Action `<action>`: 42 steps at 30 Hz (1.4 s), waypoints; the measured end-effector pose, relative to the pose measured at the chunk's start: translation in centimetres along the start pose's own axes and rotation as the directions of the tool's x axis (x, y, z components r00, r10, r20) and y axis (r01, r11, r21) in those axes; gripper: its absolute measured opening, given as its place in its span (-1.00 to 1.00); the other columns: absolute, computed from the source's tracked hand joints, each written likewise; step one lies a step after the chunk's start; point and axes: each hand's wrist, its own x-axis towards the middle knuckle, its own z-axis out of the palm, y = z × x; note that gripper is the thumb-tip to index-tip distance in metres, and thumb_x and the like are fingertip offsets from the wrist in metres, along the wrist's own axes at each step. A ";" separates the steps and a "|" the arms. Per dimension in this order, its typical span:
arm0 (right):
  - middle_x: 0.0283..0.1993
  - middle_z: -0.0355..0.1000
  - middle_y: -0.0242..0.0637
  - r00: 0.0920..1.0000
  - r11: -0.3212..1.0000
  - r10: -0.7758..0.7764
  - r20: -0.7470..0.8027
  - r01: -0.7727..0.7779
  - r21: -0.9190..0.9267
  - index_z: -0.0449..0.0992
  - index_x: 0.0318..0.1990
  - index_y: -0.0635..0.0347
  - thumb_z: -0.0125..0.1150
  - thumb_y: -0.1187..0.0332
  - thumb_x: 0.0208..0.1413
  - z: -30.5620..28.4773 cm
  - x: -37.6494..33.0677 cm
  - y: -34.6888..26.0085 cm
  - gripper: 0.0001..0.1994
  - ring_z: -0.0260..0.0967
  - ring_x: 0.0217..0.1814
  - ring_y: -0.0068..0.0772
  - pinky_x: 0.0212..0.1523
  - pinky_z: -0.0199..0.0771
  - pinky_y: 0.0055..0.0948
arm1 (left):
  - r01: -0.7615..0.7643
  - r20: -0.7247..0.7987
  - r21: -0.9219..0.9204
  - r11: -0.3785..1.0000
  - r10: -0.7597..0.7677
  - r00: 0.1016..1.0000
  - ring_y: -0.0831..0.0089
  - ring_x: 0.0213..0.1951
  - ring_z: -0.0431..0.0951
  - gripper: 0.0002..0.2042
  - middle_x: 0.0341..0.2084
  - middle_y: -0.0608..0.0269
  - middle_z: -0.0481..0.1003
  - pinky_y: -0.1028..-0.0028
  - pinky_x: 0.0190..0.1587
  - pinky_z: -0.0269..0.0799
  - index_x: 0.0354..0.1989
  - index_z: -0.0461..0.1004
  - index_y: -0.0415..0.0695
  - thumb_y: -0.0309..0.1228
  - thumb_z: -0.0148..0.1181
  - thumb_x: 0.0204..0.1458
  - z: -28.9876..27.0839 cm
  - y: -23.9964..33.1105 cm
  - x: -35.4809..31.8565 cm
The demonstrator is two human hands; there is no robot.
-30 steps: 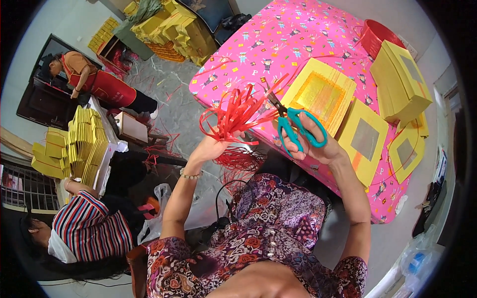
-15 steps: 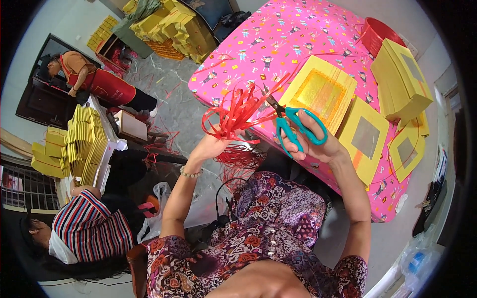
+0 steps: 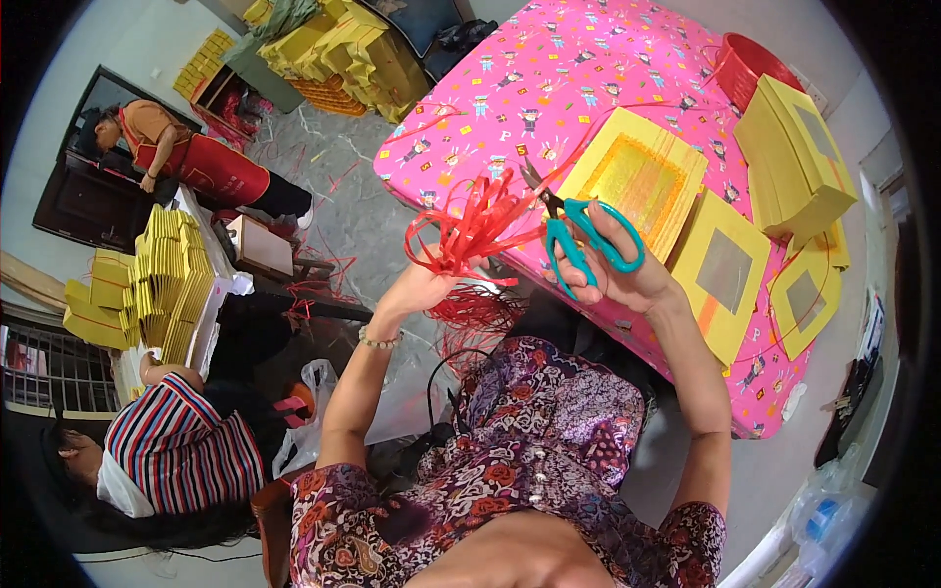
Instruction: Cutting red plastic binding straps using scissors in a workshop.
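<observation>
A looped bundle of red plastic ribbon (image 3: 480, 227) is gripped by my left hand (image 3: 426, 286), its loops fanning upward above the fingers. Many more red strands (image 3: 478, 309) hang below that hand. My right hand (image 3: 632, 279) is closed round the teal handles of a pair of scissors (image 3: 588, 240). Their dark blades point up and to the left, just right of the loops, with a narrow gap between the tips. The ribbon partly hides my left fingers.
A bed-like surface with a pink patterned cover (image 3: 529, 88) bears yellow paper stacks (image 3: 632, 181), yellow boxes (image 3: 789, 157) and a red bucket (image 3: 750, 69). At left, two people sit or bend by a table with yellow folded stacks (image 3: 167, 284). Red scraps litter the grey floor (image 3: 323, 147).
The scissor blades have shifted slightly and their tips look closer together. The ribbon loops have moved a little to the right. Both hands stay in nearly the same place.
</observation>
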 end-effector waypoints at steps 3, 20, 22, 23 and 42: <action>-0.60 0.25 -0.38 1.000 0.999 -0.017 -0.008 0.017 -0.027 0.35 -0.28 0.20 -0.07 -0.15 0.13 -0.8 0.4 -0.1 -0.50 0.17 -0.64 -0.65 -0.70 0.15 -0.68 | 0.025 0.036 0.035 0.999 -0.026 0.999 0.51 -0.23 0.46 -0.84 -0.32 0.28 0.51 0.43 -0.14 0.37 -0.21 0.45 -0.25 -0.43 0.02 0.13 0.0 0.8 0.0; -0.46 0.27 -0.26 0.957 0.975 -0.217 0.194 0.201 0.095 0.29 -0.10 0.30 -0.20 -0.33 0.06 -0.4 -2.0 -0.8 -0.28 0.21 -0.55 -0.49 -0.52 0.22 -0.55 | 0.231 0.045 -0.213 0.949 -0.227 0.973 0.74 -0.63 0.10 -0.81 -0.66 0.55 0.17 0.65 -0.61 -0.05 -0.27 0.41 -0.22 -0.62 -0.08 -0.06 -1.0 -0.4 0.0; -0.44 0.28 -0.26 0.956 0.983 -0.182 0.231 0.183 0.019 0.29 -0.09 0.29 -0.20 -0.33 0.06 0.0 -1.8 0.0 -0.28 0.23 -0.52 -0.50 -0.52 0.22 -0.55 | 0.222 0.062 -0.201 0.954 -0.214 0.975 0.74 -0.63 0.10 -0.81 -0.66 0.54 0.17 0.65 -0.61 -0.05 -0.26 0.41 -0.22 -0.61 -0.08 -0.05 -1.0 -1.1 0.1; -0.43 0.29 -0.27 0.953 0.985 -0.143 0.267 0.164 -0.058 0.29 -0.08 0.28 -0.19 -0.33 0.05 0.4 -1.5 0.4 -0.28 0.24 -0.49 -0.52 -0.52 0.22 -0.56 | 0.212 0.077 -0.190 0.959 -0.201 0.977 0.74 -0.64 0.10 -0.82 -0.66 0.54 0.18 0.66 -0.61 -0.06 -0.26 0.41 -0.23 -0.60 -0.07 -0.04 -1.1 -1.3 0.1; -0.35 0.33 -0.45 0.981 0.966 0.044 0.190 0.007 -0.258 0.29 -0.07 0.09 -0.21 -0.26 0.12 -0.7 0.0 1.4 -0.43 0.30 -0.41 -0.67 -0.43 0.20 -0.69 | 0.004 0.199 -0.066 0.998 0.009 0.980 0.75 -0.62 0.15 -0.72 -0.59 0.53 0.30 0.65 -0.62 0.03 -0.22 0.43 -0.18 -0.20 -0.01 0.17 0.1 -1.7 1.2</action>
